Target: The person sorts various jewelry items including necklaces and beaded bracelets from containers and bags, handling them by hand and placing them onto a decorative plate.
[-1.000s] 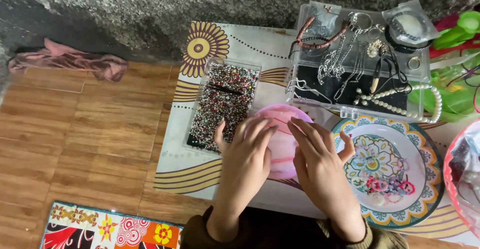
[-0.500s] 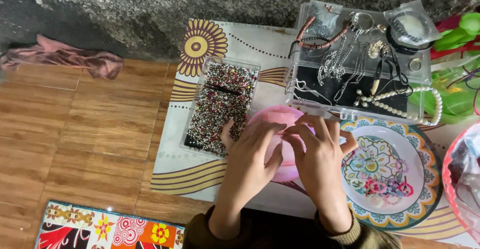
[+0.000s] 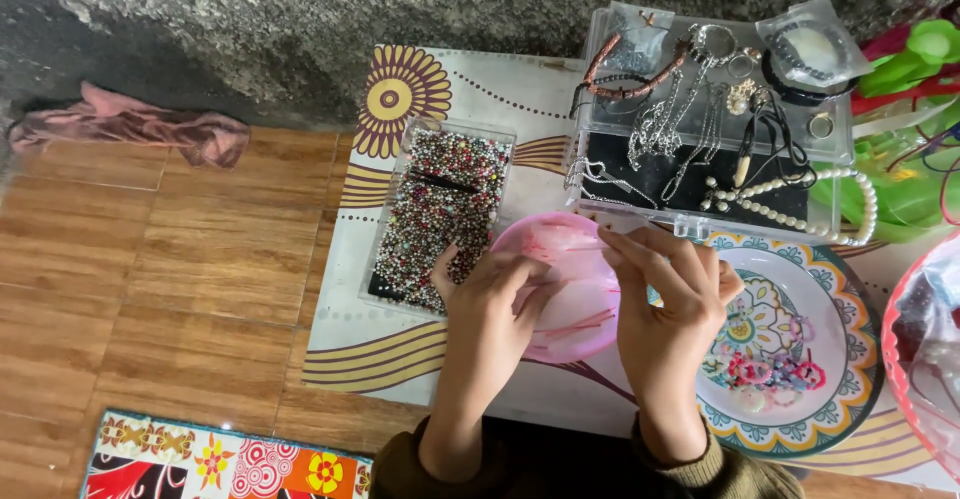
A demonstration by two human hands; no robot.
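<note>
Both hands (image 3: 580, 299) hiding pink bowl (image 3: 570, 249) contents.

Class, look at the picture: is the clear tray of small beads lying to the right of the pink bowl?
No, the clear bead tray lies left of the pink bowl, beside the left hand.

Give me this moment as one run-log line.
left hand: over pink bowl, beside bead tray | right hand: fingertips at bowl's far rim | jewellery box: behind | patterned plate: right

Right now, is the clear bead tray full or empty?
Full. The clear bead tray is packed nearly edge to edge with small mixed-colour beads; the left hand rests just beside it.
</note>
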